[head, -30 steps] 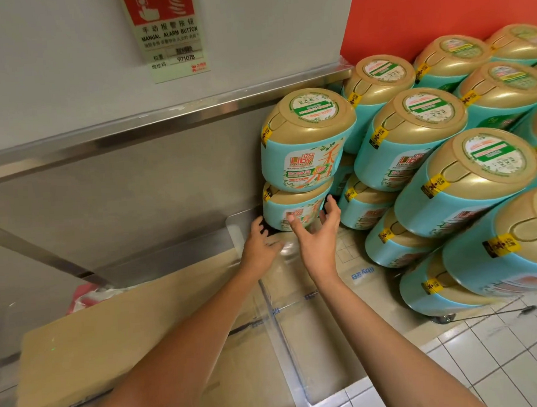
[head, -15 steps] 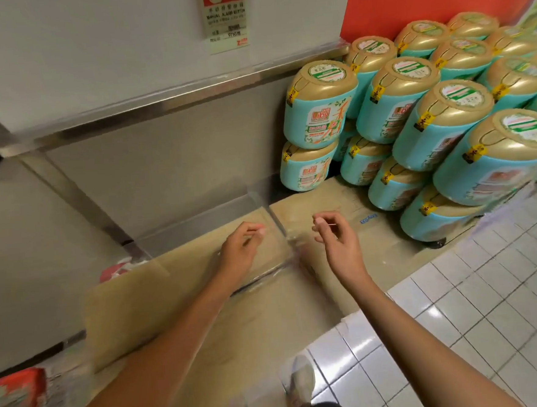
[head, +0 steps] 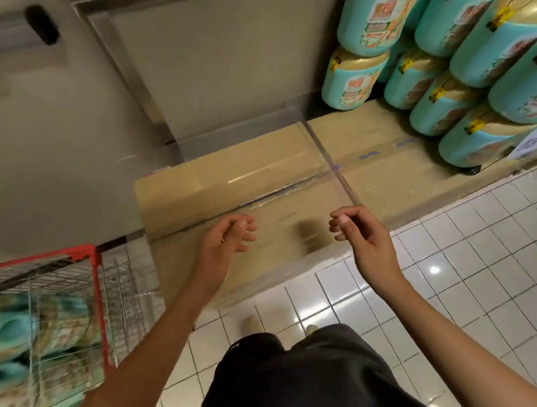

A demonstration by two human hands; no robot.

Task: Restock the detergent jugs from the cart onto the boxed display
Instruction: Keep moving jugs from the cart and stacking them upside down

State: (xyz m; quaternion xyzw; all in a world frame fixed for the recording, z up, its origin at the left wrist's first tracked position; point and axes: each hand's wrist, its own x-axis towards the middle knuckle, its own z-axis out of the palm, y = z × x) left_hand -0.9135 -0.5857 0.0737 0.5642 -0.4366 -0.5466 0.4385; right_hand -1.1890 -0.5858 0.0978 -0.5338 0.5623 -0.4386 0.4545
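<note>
Teal detergent jugs with gold caps (head: pixel 460 62) are stacked two high at the upper right, on taped cardboard boxes (head: pixel 243 179) that form the display base. More teal jugs (head: pixel 19 341) lie in the red-rimmed wire cart (head: pixel 97 298) at the lower left. My left hand (head: pixel 228 238) and my right hand (head: pixel 358 229) hover over the near edge of the boxes, both with loosely curled fingers and nothing in them. A clear plastic divider (head: pixel 327 158) stands upright across the box tops.
A grey wall with a steel rail (head: pixel 130 70) runs behind the boxes. White floor tiles (head: pixel 472 268) spread to the right. My dark shorts (head: pixel 298 376) and shoes show below.
Both hands have drawn back from the lowest jug by the wall to the near edge of the boxes. My view has tilted down and left, bringing the cart into sight.
</note>
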